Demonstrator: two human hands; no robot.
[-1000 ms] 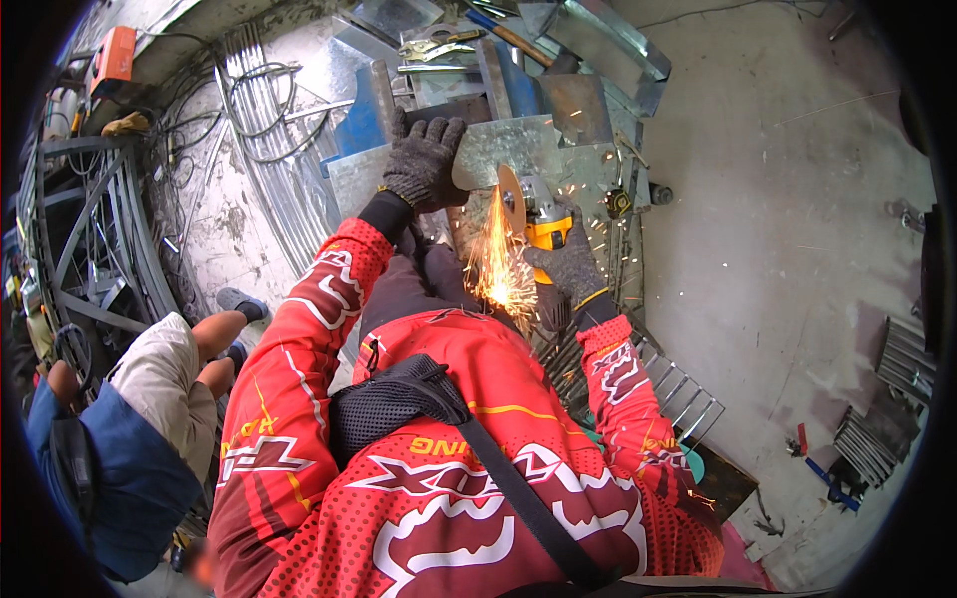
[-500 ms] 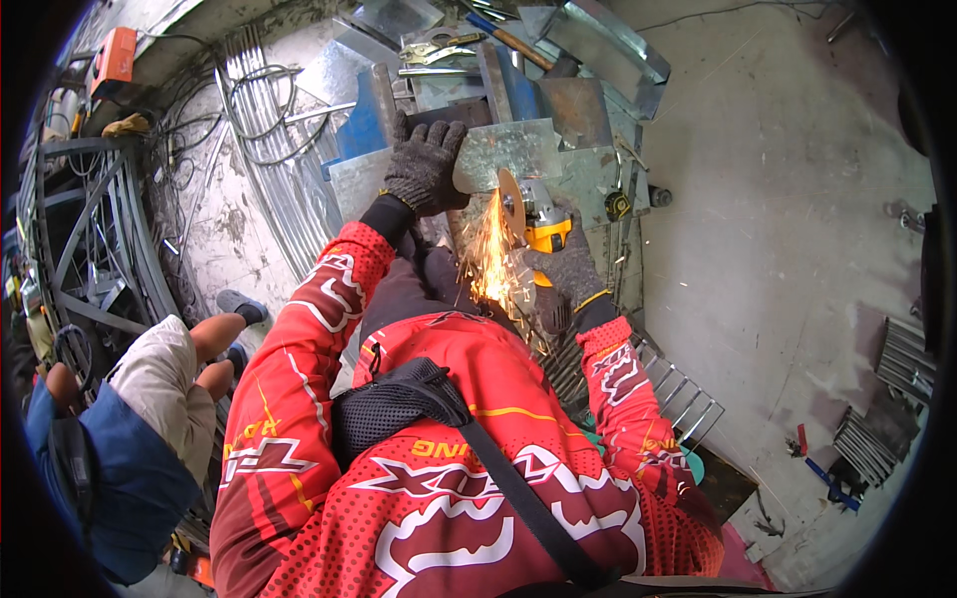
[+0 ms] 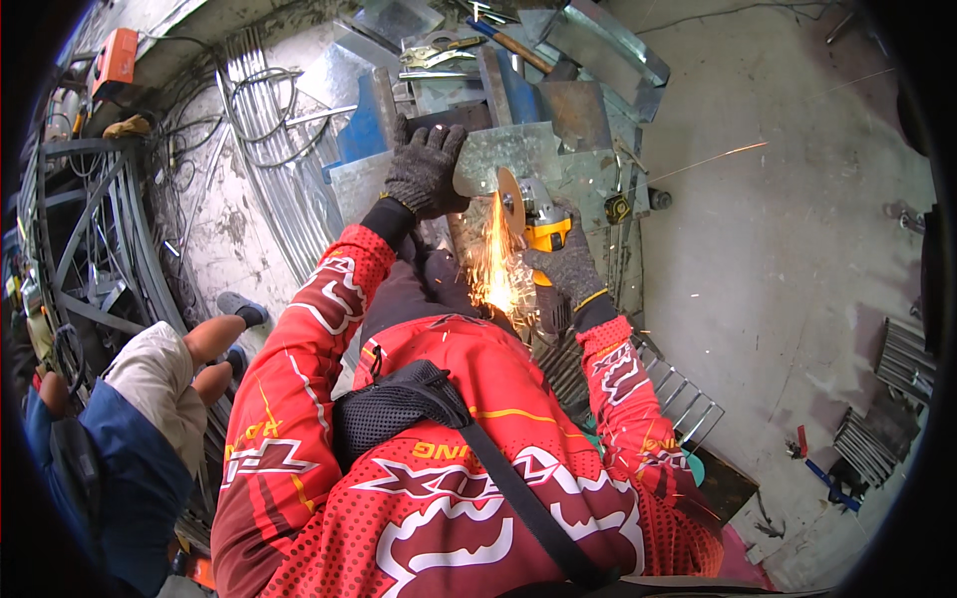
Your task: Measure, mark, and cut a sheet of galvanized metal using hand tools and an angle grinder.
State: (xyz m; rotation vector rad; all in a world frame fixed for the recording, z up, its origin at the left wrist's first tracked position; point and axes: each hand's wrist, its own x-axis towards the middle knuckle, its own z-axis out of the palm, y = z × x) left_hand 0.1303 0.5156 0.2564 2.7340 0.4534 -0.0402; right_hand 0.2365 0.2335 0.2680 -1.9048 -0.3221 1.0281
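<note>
The left hand (image 3: 424,177), in a dark knit glove, lies at the upper centre of the frame, open, with its fingers apart and pointing up the frame, palm down on a metal sheet (image 3: 513,149). The sheet shows on both sides of it.

The right hand (image 3: 570,264), also gloved, is right of centre and is closed around the body of a yellow and grey grinder (image 3: 547,234). The thumb lies on the left side of the tool, and the dark rear end shows below the glove. The grinder's disc (image 3: 512,199) stands edge-up at the sheet's lower edge, to the right of the left hand and apart from it. Sparks (image 3: 493,264) pour from the disc down the middle of the frame toward the person's lap; whether the disc is through the metal cannot be told.

Above the sheet, at the top centre, are blue metal pieces (image 3: 371,118), locking pliers (image 3: 439,52) and a hammer (image 3: 518,45). A tape measure (image 3: 617,207) sits right of the grinder. At the lower left is another person (image 3: 140,429) in blue and beige clothes.
</note>
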